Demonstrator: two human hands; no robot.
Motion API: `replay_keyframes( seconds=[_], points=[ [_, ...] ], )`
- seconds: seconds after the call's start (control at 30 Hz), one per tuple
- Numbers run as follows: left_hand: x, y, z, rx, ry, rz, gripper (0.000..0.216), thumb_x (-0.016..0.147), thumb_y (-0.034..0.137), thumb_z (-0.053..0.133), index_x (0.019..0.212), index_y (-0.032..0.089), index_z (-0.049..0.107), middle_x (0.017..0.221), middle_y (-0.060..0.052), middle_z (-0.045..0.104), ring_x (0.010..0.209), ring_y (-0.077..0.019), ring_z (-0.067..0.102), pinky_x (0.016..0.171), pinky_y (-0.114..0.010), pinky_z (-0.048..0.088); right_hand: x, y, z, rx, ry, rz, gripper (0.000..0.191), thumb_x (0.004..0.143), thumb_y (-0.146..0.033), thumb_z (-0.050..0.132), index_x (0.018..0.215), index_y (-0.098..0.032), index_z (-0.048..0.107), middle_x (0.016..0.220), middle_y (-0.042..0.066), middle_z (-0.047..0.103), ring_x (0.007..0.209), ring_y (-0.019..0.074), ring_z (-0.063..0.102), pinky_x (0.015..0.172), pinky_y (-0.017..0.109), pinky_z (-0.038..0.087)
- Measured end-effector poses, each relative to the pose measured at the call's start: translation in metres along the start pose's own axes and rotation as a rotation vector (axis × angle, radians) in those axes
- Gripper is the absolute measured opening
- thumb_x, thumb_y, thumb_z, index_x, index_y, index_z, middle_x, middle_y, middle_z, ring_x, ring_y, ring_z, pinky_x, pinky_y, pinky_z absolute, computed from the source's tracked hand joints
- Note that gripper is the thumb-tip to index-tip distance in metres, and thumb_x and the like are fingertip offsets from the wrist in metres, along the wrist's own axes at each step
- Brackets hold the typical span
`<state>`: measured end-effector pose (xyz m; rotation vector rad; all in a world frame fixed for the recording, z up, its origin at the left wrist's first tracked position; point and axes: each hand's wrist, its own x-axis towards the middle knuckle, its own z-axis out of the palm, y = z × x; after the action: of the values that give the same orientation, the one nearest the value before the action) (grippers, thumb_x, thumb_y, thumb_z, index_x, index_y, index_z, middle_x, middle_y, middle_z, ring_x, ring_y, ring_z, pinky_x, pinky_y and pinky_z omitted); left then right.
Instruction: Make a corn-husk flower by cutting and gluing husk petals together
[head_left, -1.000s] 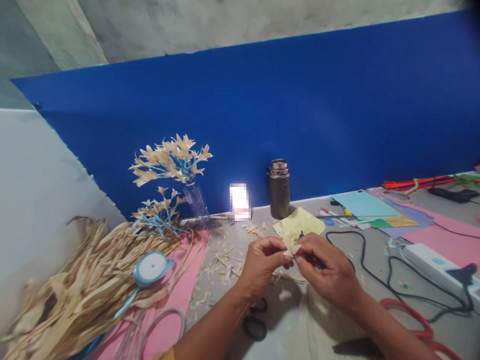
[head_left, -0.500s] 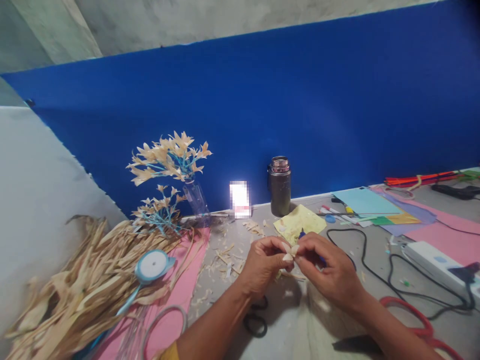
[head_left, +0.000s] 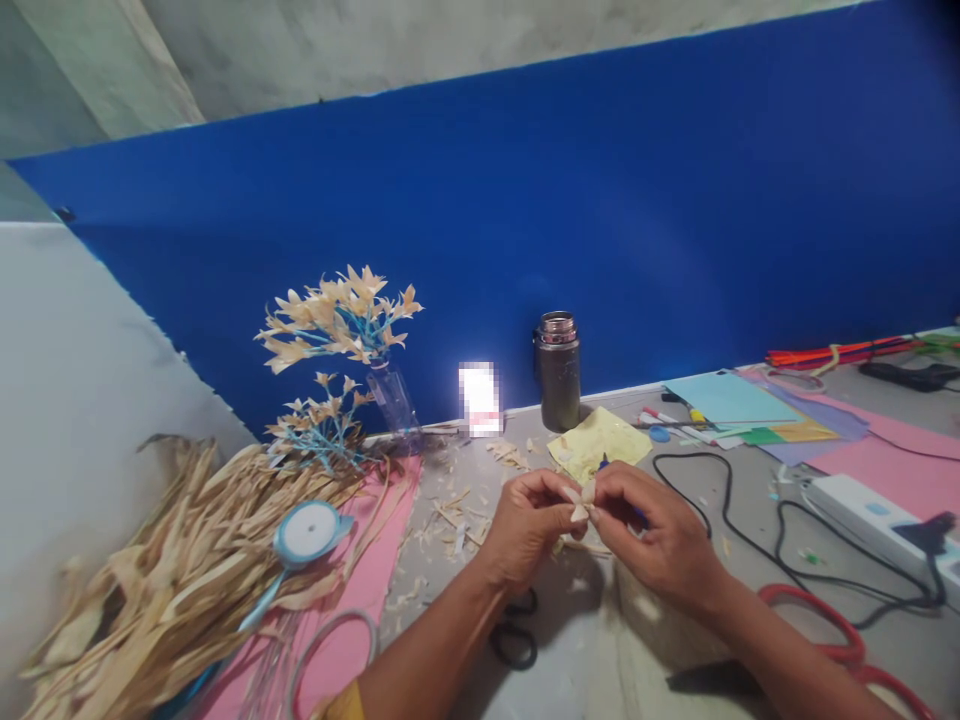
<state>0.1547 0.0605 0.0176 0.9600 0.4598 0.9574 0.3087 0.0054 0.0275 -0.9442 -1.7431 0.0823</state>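
A small cream husk flower (head_left: 581, 502) with pointed petals is pinched between my two hands above the table. My left hand (head_left: 525, 525) grips it from the left with thumb and forefinger. From the right, the fingertips of my right hand (head_left: 656, 535) close on its petals. Just behind my right hand the dark tip of a blue object shows, mostly hidden. A yellow paper sheet (head_left: 604, 440) lies beyond the hands, and black-handled scissors (head_left: 516, 645) lie below my left wrist. Large red-handled scissors (head_left: 825, 620) are partly under my right forearm.
Dried husks (head_left: 180, 580) and a ribbon spool (head_left: 307, 530) are piled at left. Finished husk flowers (head_left: 337, 310) stand in a clear bottle (head_left: 391, 395). A dark flask (head_left: 559, 375) is at the back. Right: a power strip (head_left: 870, 520), black cable (head_left: 727, 500) and coloured paper (head_left: 727, 397).
The flower's petals have turned slightly between my fingertips. Both hands keep nearly the same place, and the view has shifted a little.
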Motion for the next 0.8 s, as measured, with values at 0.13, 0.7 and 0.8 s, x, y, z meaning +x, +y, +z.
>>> replay_keyframes(
  seconds=[0.13, 0.7, 0.8],
  points=[
    [0.000, -0.003, 0.000, 0.087, 0.070, 0.022, 0.028, 0.054, 0.016, 0.088, 0.073, 0.015, 0.068, 0.058, 0.001, 0.065, 0.050, -0.0104, 0.057, 0.055, -0.023, 0.043, -0.001, 0.002, 0.000, -0.019, -0.007, 0.011, 0.014, 0.089, -0.009, 0.053, 0.083, -0.022, 0.054, 0.074, -0.001, 0.056, 0.060, 0.0121, 0.050, 0.054, 0.023, 0.041],
    [-0.027, 0.017, -0.006, 0.476, 0.262, 0.216, 0.018, 0.070, 0.030, 0.077, 0.068, 0.015, 0.067, 0.054, 0.002, 0.058, 0.052, -0.0105, 0.051, 0.056, -0.023, 0.040, -0.004, 0.012, 0.002, -0.076, 0.069, 0.028, 0.008, 0.095, -0.018, 0.058, 0.091, -0.021, 0.064, 0.081, 0.001, 0.065, 0.062, 0.0133, 0.057, 0.059, 0.025, 0.045],
    [-0.043, 0.025, -0.017, 0.532, 0.324, 0.213, 0.020, 0.072, 0.032, 0.075, 0.066, 0.016, 0.064, 0.052, 0.002, 0.057, 0.053, -0.0108, 0.049, 0.057, -0.023, 0.040, -0.007, 0.017, 0.003, -0.097, 0.042, 0.114, 0.012, 0.092, -0.027, 0.063, 0.082, -0.021, 0.059, 0.071, -0.002, 0.060, 0.055, 0.0123, 0.051, 0.054, 0.025, 0.040]
  ],
)
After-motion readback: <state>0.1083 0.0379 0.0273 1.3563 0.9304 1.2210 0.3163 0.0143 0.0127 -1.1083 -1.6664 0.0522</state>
